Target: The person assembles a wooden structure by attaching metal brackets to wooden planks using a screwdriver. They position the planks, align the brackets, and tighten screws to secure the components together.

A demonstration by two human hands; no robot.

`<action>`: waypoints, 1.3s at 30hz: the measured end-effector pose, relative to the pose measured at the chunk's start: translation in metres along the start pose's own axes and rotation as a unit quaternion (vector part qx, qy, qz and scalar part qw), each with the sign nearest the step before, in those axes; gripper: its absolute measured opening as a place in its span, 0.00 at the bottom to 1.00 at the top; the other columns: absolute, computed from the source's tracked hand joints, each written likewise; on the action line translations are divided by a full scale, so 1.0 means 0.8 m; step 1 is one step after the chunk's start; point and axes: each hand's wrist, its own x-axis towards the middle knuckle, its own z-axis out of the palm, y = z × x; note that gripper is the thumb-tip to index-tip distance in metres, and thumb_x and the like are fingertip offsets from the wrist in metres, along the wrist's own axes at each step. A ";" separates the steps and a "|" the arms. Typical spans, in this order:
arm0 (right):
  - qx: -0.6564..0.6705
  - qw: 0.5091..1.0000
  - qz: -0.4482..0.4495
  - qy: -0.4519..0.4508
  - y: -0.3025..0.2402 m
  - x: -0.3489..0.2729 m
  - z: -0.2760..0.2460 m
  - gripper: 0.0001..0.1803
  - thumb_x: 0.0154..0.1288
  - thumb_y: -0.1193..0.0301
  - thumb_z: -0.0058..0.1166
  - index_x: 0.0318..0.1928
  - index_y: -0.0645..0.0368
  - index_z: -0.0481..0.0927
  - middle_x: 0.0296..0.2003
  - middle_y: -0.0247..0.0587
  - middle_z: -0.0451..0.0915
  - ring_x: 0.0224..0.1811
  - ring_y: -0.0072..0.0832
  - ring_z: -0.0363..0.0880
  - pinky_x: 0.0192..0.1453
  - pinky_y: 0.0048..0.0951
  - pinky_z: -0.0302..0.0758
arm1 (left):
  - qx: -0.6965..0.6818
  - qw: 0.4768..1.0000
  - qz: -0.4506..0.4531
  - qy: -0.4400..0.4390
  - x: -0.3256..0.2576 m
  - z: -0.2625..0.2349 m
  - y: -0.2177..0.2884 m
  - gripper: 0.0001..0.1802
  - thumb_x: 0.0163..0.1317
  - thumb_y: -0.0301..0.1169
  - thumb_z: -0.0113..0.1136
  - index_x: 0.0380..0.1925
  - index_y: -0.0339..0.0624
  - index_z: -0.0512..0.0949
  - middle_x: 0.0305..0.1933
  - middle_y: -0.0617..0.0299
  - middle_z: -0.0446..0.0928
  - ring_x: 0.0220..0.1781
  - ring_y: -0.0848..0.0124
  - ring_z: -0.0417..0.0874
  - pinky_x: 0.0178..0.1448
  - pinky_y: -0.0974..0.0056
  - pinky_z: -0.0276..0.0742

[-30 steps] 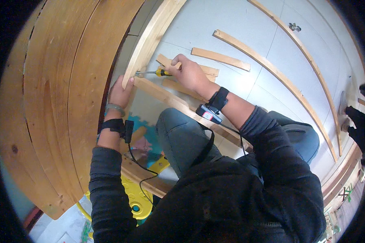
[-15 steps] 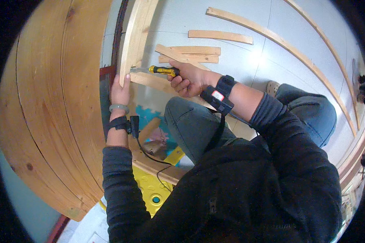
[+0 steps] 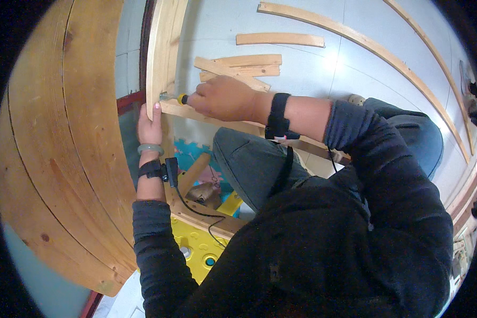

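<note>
My right hand (image 3: 220, 98) is closed around a screwdriver (image 3: 183, 99), its back turned up. Most of the handle is hidden in the fist; only a yellow and black end shows. The shaft points left to a small metal bracket (image 3: 164, 96) in the corner of a pale wooden frame (image 3: 167, 50). Whether the tip sits in a screw is too small to tell. My left hand (image 3: 149, 124) grips the frame's long board just below that corner, thumb on top. A crosspiece (image 3: 188, 111) runs from the corner to the right, partly under my right forearm.
A large wooden panel (image 3: 63, 159) stands along the left. Several loose slats (image 3: 280, 39) lie on the pale floor beyond my right hand, with long curved-looking strips (image 3: 355, 40) at the right. Below are foam mats (image 3: 183, 151) and a yellow plastic piece (image 3: 196, 244).
My right hand has rolled over on the screwdriver, from palm side showing to back up, and covers more of the handle. My left hand keeps its hold. The whole view has shifted slightly.
</note>
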 end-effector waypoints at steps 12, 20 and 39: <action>0.271 0.910 0.312 0.038 0.010 -0.025 0.021 0.21 0.59 0.55 0.49 0.32 0.64 0.76 0.26 0.54 0.77 0.29 0.47 0.76 0.35 0.41 0.71 | 0.024 0.999 -0.032 -0.006 0.001 0.000 -0.002 0.24 0.62 0.50 0.47 0.42 0.40 0.73 0.39 0.49 0.77 0.42 0.59 0.77 0.48 0.61 0.69; 0.364 0.829 0.411 0.105 -0.010 -0.014 0.055 0.24 0.58 0.56 0.43 0.28 0.67 0.79 0.26 0.62 0.77 0.32 0.54 0.77 0.42 0.46 0.73 | -0.003 0.999 -0.043 -0.002 0.000 0.000 0.001 0.24 0.62 0.50 0.48 0.43 0.39 0.74 0.38 0.54 0.78 0.40 0.65 0.77 0.47 0.63 0.69; 0.391 0.820 0.414 0.058 -0.002 -0.013 0.046 0.24 0.61 0.56 0.41 0.25 0.66 0.78 0.23 0.59 0.76 0.28 0.52 0.75 0.37 0.47 0.71 | -0.016 0.998 -0.066 -0.012 0.001 -0.001 -0.002 0.22 0.62 0.48 0.49 0.41 0.38 0.74 0.35 0.56 0.77 0.38 0.69 0.75 0.46 0.64 0.69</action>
